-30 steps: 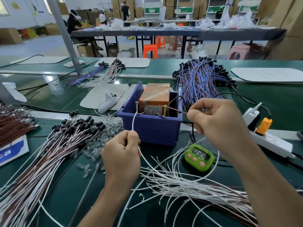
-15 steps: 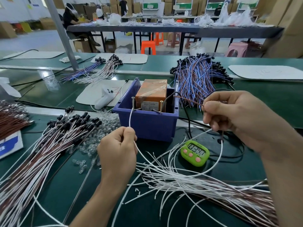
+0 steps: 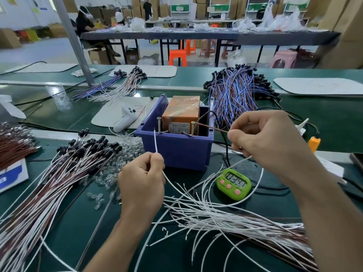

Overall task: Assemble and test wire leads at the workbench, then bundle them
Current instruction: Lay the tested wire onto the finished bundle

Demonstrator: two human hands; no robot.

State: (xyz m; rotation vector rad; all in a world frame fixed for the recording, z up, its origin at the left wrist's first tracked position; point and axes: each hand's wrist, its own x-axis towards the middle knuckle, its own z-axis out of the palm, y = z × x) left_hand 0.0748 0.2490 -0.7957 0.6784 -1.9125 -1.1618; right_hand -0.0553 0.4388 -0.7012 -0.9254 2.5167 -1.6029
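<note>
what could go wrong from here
The white wire pinched in the left hand ends beside the left screw, perhaps not touching, so contact may miss. The brown wire pinched by the right hand points slantwise at the right screw and might slip off. Slack may snag the loose white wires.
</note>
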